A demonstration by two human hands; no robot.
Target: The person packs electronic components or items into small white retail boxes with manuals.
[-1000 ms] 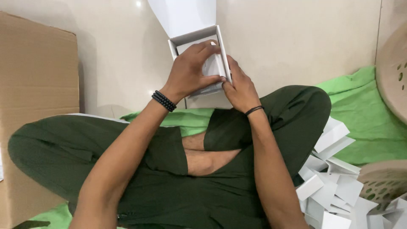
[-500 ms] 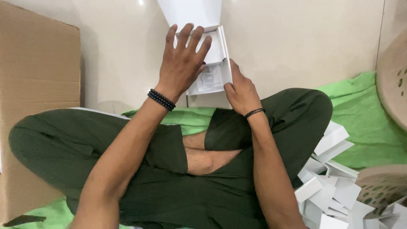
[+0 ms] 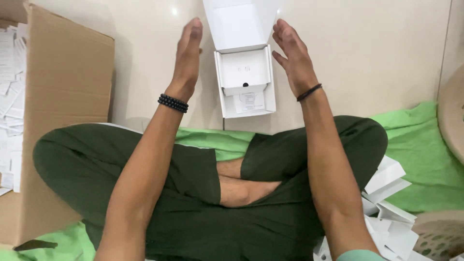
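The open white box [image 3: 246, 79] lies on the floor between both hands. The left hand [image 3: 186, 53] and right hand [image 3: 292, 55] are spread, touching nothing.

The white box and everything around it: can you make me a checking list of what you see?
Surface: pale floor, green cloth.
Job's things: open white box, lid up, paper slip inside.
Clutter: pile of white boxes by the right knee.
Hands: left hand and right hand open, flanking the box, apart from it.
Cables: nothing seen.
Surroundings: cardboard carton holding white papers; perforated basket.
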